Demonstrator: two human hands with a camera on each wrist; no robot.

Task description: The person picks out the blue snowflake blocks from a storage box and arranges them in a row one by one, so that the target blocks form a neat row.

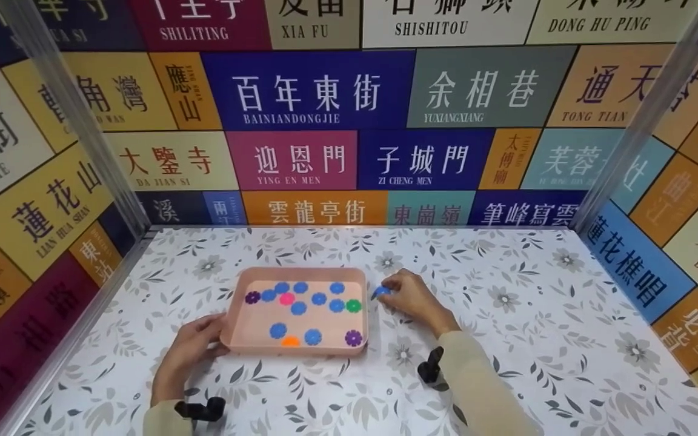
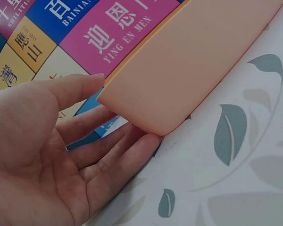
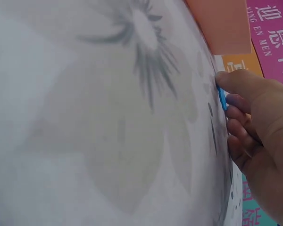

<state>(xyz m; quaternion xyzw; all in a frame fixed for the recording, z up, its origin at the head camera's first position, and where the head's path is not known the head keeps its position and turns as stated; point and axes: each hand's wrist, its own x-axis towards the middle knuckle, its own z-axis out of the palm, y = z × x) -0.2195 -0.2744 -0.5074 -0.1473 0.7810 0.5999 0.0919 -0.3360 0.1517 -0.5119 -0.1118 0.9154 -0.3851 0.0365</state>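
A pink tray (image 1: 300, 350) lies on the tabletop in the head view, with several small flower-shaped plastic discs in it. Most are blue (image 1: 312, 336); purple (image 1: 354, 338), pink (image 1: 287, 299), green (image 1: 354, 306) and orange (image 1: 290, 342) ones lie among them. My left hand (image 1: 194, 345) touches the tray's left end with relaxed fingers (image 2: 141, 148), thumb beside the rim. Just outside the tray's right side, my right hand (image 1: 412, 300) pinches a blue flower-shaped disc (image 1: 382, 291) between thumb and fingers. The right wrist view shows this disc (image 3: 221, 98) edge-on, close to the tabletop.
The tabletop (image 1: 543, 363) has a white cover with grey leaves and flowers. Panels with coloured street-name signs (image 1: 306, 91) stand behind it and along both sides, with clear upright strips at the two rear corners.
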